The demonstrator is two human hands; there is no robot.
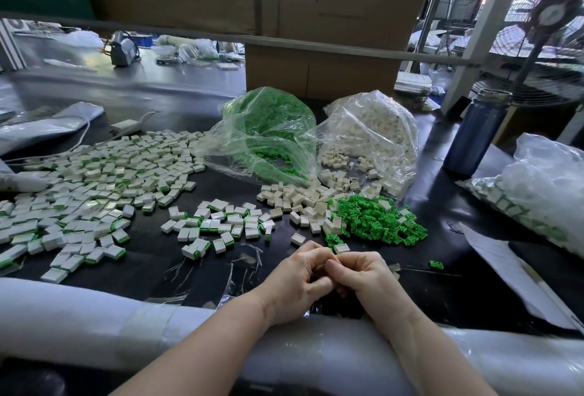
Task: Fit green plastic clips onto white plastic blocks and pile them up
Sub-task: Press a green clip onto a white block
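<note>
Green clips [376, 222] lie heaped on the counter [442, 193] beside loose white blocks [303, 200]; more fill two clear bags, green bag [268, 133] and white bag [373, 133]. My left hand [297, 282] and right hand [363, 278] meet, fingers curled; I cannot tell what they hold.

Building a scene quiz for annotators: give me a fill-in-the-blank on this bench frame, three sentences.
1. The loose clips heaped ahead of the right hand are ____ in colour.
2. The finished blocks are spread on the person's ____ side.
3. The blue bottle stands to the ____ of the bag of white blocks.

Missing words: green; left; right
</note>
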